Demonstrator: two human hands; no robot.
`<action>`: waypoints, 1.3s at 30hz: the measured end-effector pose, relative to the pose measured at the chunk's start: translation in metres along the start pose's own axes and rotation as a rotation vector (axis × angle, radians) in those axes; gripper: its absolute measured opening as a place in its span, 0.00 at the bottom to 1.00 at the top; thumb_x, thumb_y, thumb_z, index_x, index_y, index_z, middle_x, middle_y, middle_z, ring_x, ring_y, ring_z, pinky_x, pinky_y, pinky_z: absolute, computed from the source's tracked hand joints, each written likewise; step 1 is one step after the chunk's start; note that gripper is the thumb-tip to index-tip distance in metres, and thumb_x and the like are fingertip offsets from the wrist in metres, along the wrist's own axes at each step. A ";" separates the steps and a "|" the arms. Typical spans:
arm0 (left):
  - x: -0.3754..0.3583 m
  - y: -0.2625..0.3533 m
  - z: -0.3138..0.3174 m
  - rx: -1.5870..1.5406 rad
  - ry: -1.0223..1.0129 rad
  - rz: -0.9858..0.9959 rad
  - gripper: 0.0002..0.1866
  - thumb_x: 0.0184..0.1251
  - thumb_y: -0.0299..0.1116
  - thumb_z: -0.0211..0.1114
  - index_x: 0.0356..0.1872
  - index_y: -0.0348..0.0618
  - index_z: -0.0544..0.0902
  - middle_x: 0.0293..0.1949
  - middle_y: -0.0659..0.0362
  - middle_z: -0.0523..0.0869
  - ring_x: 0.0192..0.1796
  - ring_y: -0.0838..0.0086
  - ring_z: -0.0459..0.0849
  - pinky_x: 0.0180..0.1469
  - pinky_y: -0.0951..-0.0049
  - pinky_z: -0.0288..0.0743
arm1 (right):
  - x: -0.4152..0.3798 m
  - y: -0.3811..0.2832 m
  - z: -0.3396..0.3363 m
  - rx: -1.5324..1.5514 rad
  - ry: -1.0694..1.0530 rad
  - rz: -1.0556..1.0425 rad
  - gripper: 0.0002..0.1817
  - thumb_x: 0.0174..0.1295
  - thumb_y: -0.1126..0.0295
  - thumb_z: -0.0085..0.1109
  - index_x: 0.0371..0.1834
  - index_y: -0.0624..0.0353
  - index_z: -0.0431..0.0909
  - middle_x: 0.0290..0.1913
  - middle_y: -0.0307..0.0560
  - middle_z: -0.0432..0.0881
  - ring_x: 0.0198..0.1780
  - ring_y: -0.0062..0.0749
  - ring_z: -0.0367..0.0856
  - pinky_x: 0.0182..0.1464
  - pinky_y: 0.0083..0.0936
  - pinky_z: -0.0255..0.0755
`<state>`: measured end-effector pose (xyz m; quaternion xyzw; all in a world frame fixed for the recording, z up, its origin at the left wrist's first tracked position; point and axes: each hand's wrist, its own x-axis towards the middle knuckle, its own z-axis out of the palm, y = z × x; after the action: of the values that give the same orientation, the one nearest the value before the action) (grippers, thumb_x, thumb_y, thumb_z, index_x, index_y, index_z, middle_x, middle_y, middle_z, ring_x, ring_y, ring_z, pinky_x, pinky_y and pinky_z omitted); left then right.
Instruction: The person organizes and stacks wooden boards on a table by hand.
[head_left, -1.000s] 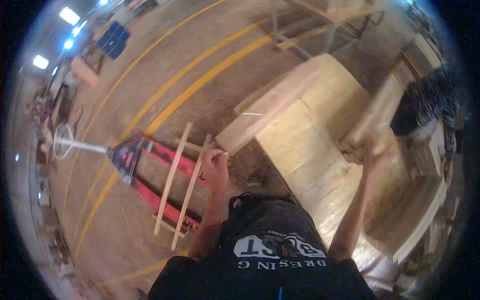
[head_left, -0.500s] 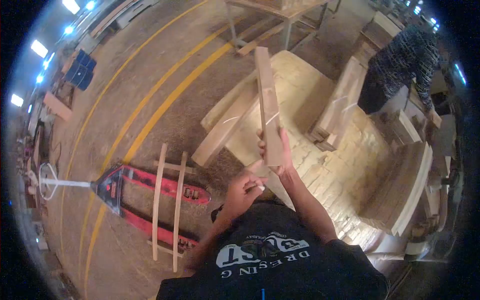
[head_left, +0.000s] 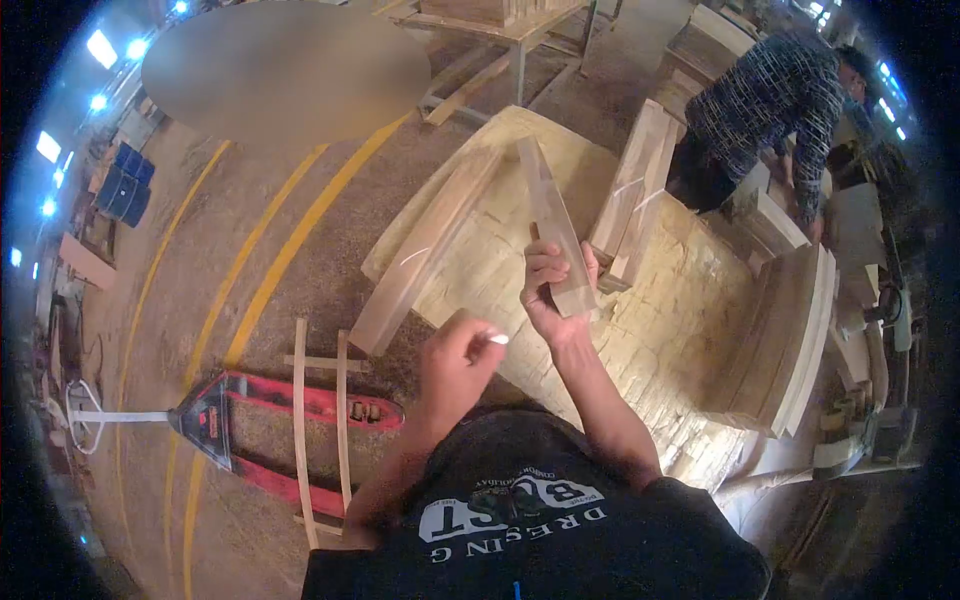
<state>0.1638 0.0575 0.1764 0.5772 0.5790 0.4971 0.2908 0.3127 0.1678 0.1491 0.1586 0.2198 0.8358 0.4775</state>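
My right hand (head_left: 553, 285) is wrapped round the lower end of a wooden board (head_left: 551, 213), which points up and away over the table. Between the curled fingers of my left hand (head_left: 462, 358) is a small white piece (head_left: 497, 339) that looks like chalk; this hand is beside the table's near edge, apart from the board. Left of the held board, a stack of boards (head_left: 425, 250) with a white curved mark lies along the table edge. Another marked stack (head_left: 637, 195) lies to the right of it.
A pale, worn tabletop (head_left: 660, 340) spreads ahead. Curved boards (head_left: 775, 345) stand at right. A co-worker (head_left: 765, 100) bends over pieces at far right. A red pallet jack (head_left: 270, 390) with two wooden strips across it stands at left. Another table (head_left: 515, 30) is farther off.
The held board has tilted and its face has turned, with my fingers now round its other side. My left hand has moved left, away from it. The view has shifted.
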 end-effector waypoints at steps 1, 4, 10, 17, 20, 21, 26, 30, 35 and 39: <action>0.007 0.015 0.001 0.065 -0.040 0.109 0.08 0.57 0.21 0.68 0.35 0.39 0.78 0.28 0.56 0.80 0.28 0.70 0.83 0.31 0.72 0.76 | 0.001 0.001 0.004 -0.113 0.076 -0.020 0.30 0.62 0.59 0.62 0.60 0.69 0.65 0.37 0.46 0.71 0.30 0.27 0.75 0.33 0.21 0.79; 0.026 0.036 0.004 0.100 -0.083 0.308 0.09 0.54 0.22 0.70 0.35 0.40 0.78 0.29 0.55 0.79 0.29 0.63 0.83 0.31 0.67 0.77 | 0.007 0.004 0.025 -0.347 0.258 0.119 0.23 0.66 0.52 0.59 0.50 0.60 0.70 0.38 0.46 0.75 0.31 0.28 0.76 0.33 0.25 0.77; 0.044 0.041 0.000 0.374 -0.073 0.630 0.08 0.53 0.23 0.68 0.31 0.40 0.76 0.29 0.55 0.76 0.30 0.59 0.80 0.31 0.61 0.76 | 0.013 0.045 0.036 -1.024 0.430 -0.039 0.25 0.72 0.42 0.47 0.56 0.51 0.73 0.46 0.41 0.80 0.46 0.34 0.81 0.48 0.31 0.77; 0.112 0.062 -0.055 0.331 0.475 0.380 0.05 0.57 0.21 0.68 0.31 0.40 0.80 0.26 0.58 0.79 0.29 0.74 0.79 0.32 0.74 0.73 | 0.001 0.016 -0.004 -1.263 0.449 -0.222 0.28 0.70 0.47 0.56 0.64 0.56 0.70 0.46 0.42 0.80 0.45 0.28 0.81 0.44 0.28 0.78; 0.085 0.048 -0.064 0.166 0.365 0.169 0.05 0.60 0.23 0.68 0.30 0.39 0.80 0.27 0.63 0.81 0.30 0.81 0.77 0.35 0.75 0.73 | -0.020 -0.010 0.005 -1.630 0.468 -0.477 0.34 0.69 0.52 0.58 0.72 0.60 0.63 0.54 0.48 0.78 0.52 0.32 0.79 0.49 0.28 0.78; 0.071 0.030 -0.065 0.202 0.309 0.116 0.04 0.61 0.23 0.68 0.30 0.39 0.80 0.27 0.64 0.80 0.30 0.82 0.76 0.35 0.75 0.73 | -0.025 -0.014 0.017 -1.781 0.486 -0.613 0.35 0.67 0.55 0.59 0.72 0.61 0.62 0.56 0.51 0.76 0.54 0.33 0.78 0.50 0.28 0.77; 0.000 -0.044 -0.068 0.096 0.180 -0.260 0.05 0.59 0.24 0.69 0.31 0.38 0.79 0.27 0.63 0.81 0.29 0.81 0.78 0.35 0.77 0.74 | -0.032 -0.065 0.065 -1.977 0.557 -0.926 0.34 0.61 0.63 0.64 0.68 0.66 0.64 0.52 0.54 0.79 0.52 0.30 0.78 0.50 0.27 0.75; -0.033 -0.079 -0.061 0.005 0.205 -0.419 0.05 0.59 0.23 0.68 0.31 0.39 0.79 0.26 0.61 0.81 0.27 0.79 0.79 0.33 0.77 0.74 | -0.012 -0.140 0.060 -2.187 0.496 -1.096 0.34 0.58 0.62 0.68 0.65 0.67 0.66 0.48 0.54 0.81 0.49 0.31 0.80 0.50 0.28 0.75; -0.038 -0.097 -0.056 0.091 0.202 -0.373 0.05 0.60 0.24 0.67 0.30 0.39 0.78 0.25 0.62 0.80 0.25 0.79 0.79 0.32 0.75 0.74 | 0.011 -0.170 0.051 -2.390 0.502 -1.068 0.34 0.58 0.59 0.69 0.62 0.66 0.67 0.49 0.55 0.81 0.48 0.38 0.81 0.52 0.32 0.74; -0.027 -0.132 -0.075 0.210 0.418 -0.250 0.04 0.61 0.25 0.66 0.31 0.37 0.79 0.26 0.60 0.80 0.27 0.76 0.80 0.33 0.72 0.75 | -0.006 -0.160 0.070 -2.483 0.519 -1.128 0.29 0.64 0.59 0.66 0.60 0.65 0.68 0.49 0.53 0.81 0.50 0.39 0.81 0.53 0.35 0.74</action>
<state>0.0500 0.0351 0.0751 0.4128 0.7417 0.5031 0.1626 0.4650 0.2490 0.1253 -0.6326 -0.5441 0.1834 0.5198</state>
